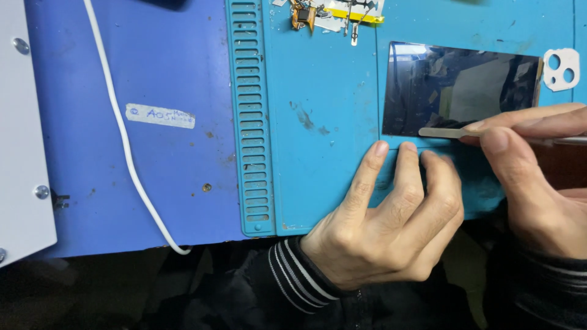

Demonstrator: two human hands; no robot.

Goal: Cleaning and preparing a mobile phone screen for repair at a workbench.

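The dark glass panel (pixel 460 93) lies flat on the teal mat (pixel 324 153), toward the table's far right corner. The right hand (pixel 538 183) pinches a thin metal pry tool (pixel 452 131), its flat tip resting on the panel's near edge. The left hand (pixel 391 226) holds nothing; its fingers lie close together, tips pressed on the mat just beside that near edge. A white cable (pixel 125 140) runs across the blue surface to the left.
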